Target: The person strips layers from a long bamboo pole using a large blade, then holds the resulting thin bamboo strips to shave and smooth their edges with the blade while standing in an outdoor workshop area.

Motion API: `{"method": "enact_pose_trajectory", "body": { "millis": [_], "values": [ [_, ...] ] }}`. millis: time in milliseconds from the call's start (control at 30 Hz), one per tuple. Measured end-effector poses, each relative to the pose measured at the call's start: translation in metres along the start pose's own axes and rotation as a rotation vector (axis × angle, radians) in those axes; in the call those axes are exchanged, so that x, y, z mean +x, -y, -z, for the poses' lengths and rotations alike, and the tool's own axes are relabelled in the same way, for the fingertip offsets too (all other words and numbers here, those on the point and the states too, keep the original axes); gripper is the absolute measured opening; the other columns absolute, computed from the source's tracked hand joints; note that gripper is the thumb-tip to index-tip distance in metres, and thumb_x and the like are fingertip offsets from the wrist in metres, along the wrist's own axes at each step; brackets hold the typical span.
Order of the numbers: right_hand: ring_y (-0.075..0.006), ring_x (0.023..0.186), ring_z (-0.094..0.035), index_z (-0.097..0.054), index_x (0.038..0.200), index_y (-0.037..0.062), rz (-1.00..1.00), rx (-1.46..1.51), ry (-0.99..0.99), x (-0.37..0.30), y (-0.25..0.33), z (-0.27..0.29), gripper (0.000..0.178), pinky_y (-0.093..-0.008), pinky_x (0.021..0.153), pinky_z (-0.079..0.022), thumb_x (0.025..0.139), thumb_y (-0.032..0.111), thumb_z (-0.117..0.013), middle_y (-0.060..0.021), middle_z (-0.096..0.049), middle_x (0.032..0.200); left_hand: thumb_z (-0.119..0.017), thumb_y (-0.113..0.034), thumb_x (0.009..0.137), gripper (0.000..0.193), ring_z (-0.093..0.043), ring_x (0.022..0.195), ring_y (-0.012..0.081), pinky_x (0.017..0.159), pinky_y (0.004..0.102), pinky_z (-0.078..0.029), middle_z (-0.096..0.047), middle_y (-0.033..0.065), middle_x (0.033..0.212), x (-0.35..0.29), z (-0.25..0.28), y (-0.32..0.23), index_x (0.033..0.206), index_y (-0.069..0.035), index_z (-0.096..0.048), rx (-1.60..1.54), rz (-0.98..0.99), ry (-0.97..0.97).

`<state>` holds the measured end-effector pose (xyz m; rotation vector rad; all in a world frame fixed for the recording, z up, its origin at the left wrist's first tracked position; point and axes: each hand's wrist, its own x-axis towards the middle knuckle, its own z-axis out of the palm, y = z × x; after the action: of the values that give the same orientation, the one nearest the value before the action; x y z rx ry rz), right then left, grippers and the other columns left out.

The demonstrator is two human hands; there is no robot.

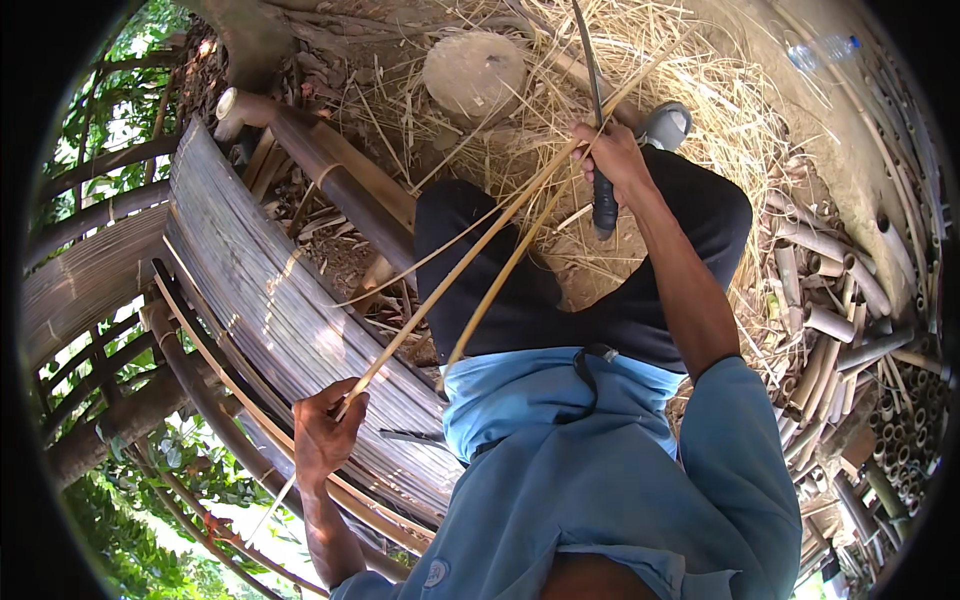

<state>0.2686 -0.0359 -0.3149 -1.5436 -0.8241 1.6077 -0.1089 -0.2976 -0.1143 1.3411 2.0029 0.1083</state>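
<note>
**Straw-strewn earthen ground [598,282]; bamboo strip [480,253] spanning both hands**

Setting: pale, straw-like shavings [705,95] are heaped toward the upper right. A round stump [475,75] sits near the top centre. Along the left runs a slatted bamboo panel [290,290], with a thick brown pole [345,190] beside its upper part. Cut bamboo lengths [830,320] are piled at the right; a clear bottle [820,53] with a blue cap lies at upper right.

Person: seated, blue shirt [600,470], dark trousers [690,210], knees apart.

Left grip [328,425]: thumb and fingers pinching the bamboo strip near its lower end, over the slatted panel.

Right grip [612,165]: closed around the black handle of a knife [604,208], blade pointing toward the top edge. Exact finger placement on the strip cannot be told.

Strip position: slanting from the left grip, above the near knee, up to the right grip, then beyond it over the shavings. A second strip [497,277] slants below it, upper end near the right grip, lower end by the shirt hem.
</note>
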Motion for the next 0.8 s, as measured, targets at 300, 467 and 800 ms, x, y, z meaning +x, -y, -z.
{"method": "enact_pose_trajectory", "body": {
  "millis": [300,467,800],
  "values": [
    [-0.0066,0.052,-0.051,-0.062,0.095,0.002,-0.037,-0.013,0.008,0.007,-0.011,0.011,0.023,-0.0242,0.044,-0.044,0.095,0.024,-0.069,-0.0031,-0.06,0.071,-0.068,-0.012,0.093,0.025,-0.062,0.062,0.011,0.058,0.0282,-0.048,-0.065,0.0058,0.066,0.009,0.002,-0.011,0.109,0.007,-0.072,0.029,0.007,0.065],
    [-0.0064,0.051,-0.051,-0.061,0.095,0.0021,-0.028,-0.012,0.0,0.01,-0.013,0.01,0.023,-0.0242,0.044,-0.044,0.095,0.024,-0.069,-0.0034,-0.06,0.071,-0.068,-0.01,0.093,0.025,-0.064,0.062,0.011,0.058,0.0283,-0.048,-0.066,0.0061,0.068,0.009,-0.002,-0.003,0.11,0.008,-0.072,0.012,0.026,0.071],
    [-0.0072,0.051,-0.051,-0.061,0.092,-0.0004,-0.032,-0.02,0.003,0.006,-0.011,0.003,0.027,-0.025,0.044,-0.044,0.096,0.025,-0.068,-0.0041,-0.061,0.07,-0.069,-0.011,0.093,0.026,-0.066,0.063,0.0111,0.058,0.0278,-0.049,-0.066,0.006,0.069,0.008,-0.003,0.003,0.112,0.007,-0.072,-0.007,0.039,0.074]
  ]
}}
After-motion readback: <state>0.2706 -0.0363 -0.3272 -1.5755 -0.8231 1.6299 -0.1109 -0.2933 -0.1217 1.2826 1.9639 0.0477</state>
